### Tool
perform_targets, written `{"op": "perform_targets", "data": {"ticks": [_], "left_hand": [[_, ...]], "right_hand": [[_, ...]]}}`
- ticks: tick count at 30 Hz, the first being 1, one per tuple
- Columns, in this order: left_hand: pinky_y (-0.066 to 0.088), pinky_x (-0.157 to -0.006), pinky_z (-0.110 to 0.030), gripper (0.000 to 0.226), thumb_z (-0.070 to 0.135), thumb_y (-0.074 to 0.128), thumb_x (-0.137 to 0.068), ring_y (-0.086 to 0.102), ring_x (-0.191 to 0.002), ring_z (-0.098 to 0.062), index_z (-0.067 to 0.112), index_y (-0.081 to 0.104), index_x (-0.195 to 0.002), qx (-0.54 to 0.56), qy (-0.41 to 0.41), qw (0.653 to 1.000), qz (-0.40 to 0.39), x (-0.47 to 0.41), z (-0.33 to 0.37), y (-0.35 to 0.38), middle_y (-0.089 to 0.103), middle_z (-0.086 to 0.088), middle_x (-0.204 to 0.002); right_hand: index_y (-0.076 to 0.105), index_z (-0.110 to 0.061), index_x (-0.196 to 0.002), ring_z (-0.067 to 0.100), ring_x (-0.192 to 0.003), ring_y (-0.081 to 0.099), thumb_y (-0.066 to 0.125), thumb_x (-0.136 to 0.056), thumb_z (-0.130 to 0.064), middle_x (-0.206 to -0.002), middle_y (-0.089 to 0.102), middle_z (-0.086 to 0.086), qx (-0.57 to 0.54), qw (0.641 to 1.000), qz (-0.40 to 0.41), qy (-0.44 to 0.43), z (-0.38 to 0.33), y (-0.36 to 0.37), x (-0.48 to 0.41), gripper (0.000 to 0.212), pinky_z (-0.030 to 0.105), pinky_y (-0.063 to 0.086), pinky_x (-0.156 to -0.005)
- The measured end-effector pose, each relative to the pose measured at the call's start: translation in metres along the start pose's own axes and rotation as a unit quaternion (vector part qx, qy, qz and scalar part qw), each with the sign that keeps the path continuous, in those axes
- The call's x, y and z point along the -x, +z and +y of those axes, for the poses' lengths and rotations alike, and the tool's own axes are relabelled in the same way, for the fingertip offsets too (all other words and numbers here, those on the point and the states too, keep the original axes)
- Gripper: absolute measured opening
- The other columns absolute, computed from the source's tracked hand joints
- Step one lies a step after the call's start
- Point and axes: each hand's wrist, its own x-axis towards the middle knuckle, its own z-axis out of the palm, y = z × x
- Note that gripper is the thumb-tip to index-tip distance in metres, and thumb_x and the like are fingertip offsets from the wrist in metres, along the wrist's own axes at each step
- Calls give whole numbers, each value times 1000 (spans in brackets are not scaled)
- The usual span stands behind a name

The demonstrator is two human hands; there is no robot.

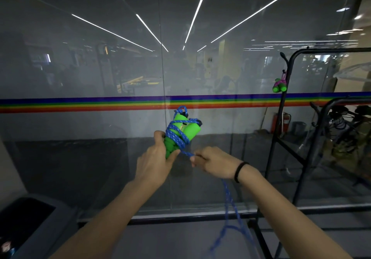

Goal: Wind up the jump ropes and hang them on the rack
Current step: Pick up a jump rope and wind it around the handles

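My left hand [155, 158] grips the lower ends of two green foam handles [189, 131] held side by side and tilted up to the right. A blue rope [176, 136] is wound around them in several turns. My right hand [212, 161] pinches the rope just to the right of the handles, pulling it taut. The loose rest of the blue rope [230, 200] hangs down from under that hand towards the floor. On the black rack [289, 72] at the right, a second jump rope [279, 85] with green handles and a pink cord hangs from a hook.
A glass wall with a rainbow stripe [100, 104] stands straight ahead. A second black rack [329, 130] with cables stands at the far right. A dark bin [26, 216] sits at the lower left. Grey floor lies below the arms.
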Motion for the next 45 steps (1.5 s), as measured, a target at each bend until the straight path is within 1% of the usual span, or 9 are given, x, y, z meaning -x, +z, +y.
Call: {"op": "perform_targets", "data": {"ticks": [7, 14, 18, 20, 26, 31, 35, 40, 45], "left_hand": [[46, -79, -35, 52, 40, 55, -88, 59, -105, -27, 27, 29, -132, -248, 159, 942, -161, -2, -25, -5, 57, -2, -122], [39, -70, -22, 35, 44, 60, -83, 50, -79, -2, 41, 43, -113, -52, 348, 906, -235, 4, -14, -13, 55, 17, -90], [44, -62, -18, 35, 37, 69, -79, 59, -72, -5, 37, 49, -108, 159, 235, 944, -166, 5, -9, -13, 63, 10, -85], [45, -67, -12, 42, 35, 74, -74, 61, -77, 3, 32, 48, -108, 231, 159, 951, -133, 5, -9, -6, 65, 12, -90], [53, -79, -31, 65, 53, 73, -54, 64, -84, -7, 26, 48, -107, 341, -33, 939, -39, -3, -28, 15, 65, 8, -94], [48, -73, -16, 61, 31, 82, -66, 64, -90, -15, 24, 55, -120, 219, -53, 974, -8, -3, -45, 9, 67, 4, -98], [51, -84, -35, 70, 48, 72, -72, 63, -104, -22, 48, 38, -133, -31, 18, 996, -79, 7, -43, 5, 68, 4, -111], [46, -86, -33, 67, 48, 63, -79, 58, -112, -22, 46, 31, -138, -214, 158, 943, -200, 13, -28, 2, 64, 1, -121], [37, -63, -24, 39, 49, 72, -70, 59, -79, -11, 31, 56, -101, -116, 243, 916, -296, 22, -11, -10, 66, 4, -88]], "right_hand": [[66, -19, -81, -2, -58, 47, 49, -93, -32, -63, 50, -13, 63, 995, -50, -58, -8, -40, 11, 24, 11, 33, -56], [68, -1, -84, -8, -58, 54, 63, -84, -30, -58, 62, -14, -140, 987, -18, -73, 13, -36, -7, 30, 10, 40, -63], [57, -3, -104, -11, -68, 62, 72, -70, -43, -85, 73, 6, -307, 945, 87, -68, 24, -17, 0, 54, 8, 47, -68], [60, -5, -88, 4, -66, 65, 62, -84, -15, -74, 68, 11, -263, 960, 92, -30, 21, -7, 0, 10, 24, 50, -64], [48, -24, -67, 1, -45, 41, 37, -99, -23, -57, 44, -5, -150, 987, 34, 38, 11, 11, 1, 34, 9, 33, -46], [51, -19, -81, 26, -84, 57, 42, -96, -30, -84, 59, 10, 87, 995, -45, 0, -2, 4, 15, 21, 26, 32, -67], [59, -9, -104, 30, -105, 57, 45, -94, -32, -109, 62, 16, 195, 978, -71, -13, -20, 1, 19, 28, 30, 39, -76], [68, -20, -102, 17, -88, 58, 59, -83, -43, -96, 67, 0, 257, 960, -97, -51, -34, -18, 13, 31, 26, 39, -69], [73, -19, -84, -1, -64, 54, 74, -75, -33, -71, 65, -9, 74, 982, -136, -107, -28, -37, -2, 17, 15, 38, -63]]}}
